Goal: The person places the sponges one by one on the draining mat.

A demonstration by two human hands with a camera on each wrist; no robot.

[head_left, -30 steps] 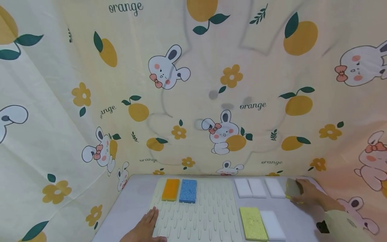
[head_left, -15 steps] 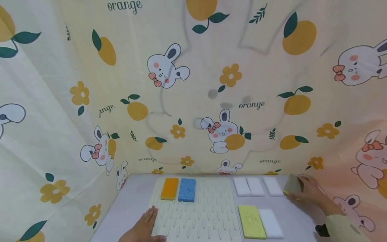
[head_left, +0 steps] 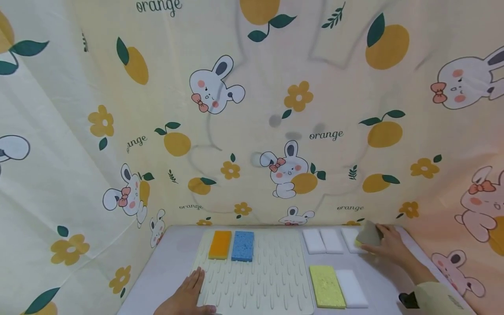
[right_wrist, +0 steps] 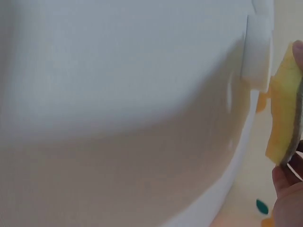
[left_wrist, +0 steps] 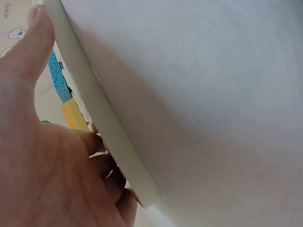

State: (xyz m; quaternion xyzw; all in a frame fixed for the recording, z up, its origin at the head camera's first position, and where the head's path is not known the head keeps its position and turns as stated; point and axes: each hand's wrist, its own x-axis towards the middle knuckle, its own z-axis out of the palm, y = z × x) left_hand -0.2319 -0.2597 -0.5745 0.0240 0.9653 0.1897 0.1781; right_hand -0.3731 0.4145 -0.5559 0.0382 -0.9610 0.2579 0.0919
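My right hand (head_left: 393,250) pinches a sponge (head_left: 369,234) with a grey scouring face and a yellow foam side. It is raised and tilted near a white block (head_left: 348,238) at the table's back right. The right wrist view shows the held sponge (right_wrist: 284,109) slightly bowed between thumb and fingers, off the table. My left hand (head_left: 185,294) rests on the left edge of a cream ridged mat (head_left: 281,284), its fingers straight. Standing on that mat's back left are an orange sponge (head_left: 220,245) and a blue sponge (head_left: 243,246).
Two more white blocks, a left one (head_left: 313,242) and a right one (head_left: 332,242), lie right of the mat's back end. Nearer, a yellow sponge (head_left: 327,286) lies beside another white block (head_left: 352,288). A patterned curtain (head_left: 236,131) encloses the table's back and sides.
My right hand has lifted the grey-and-yellow sponge from the table's back right and carried it left, over towards the nearest white block. The left hand stays at the mat's edge.
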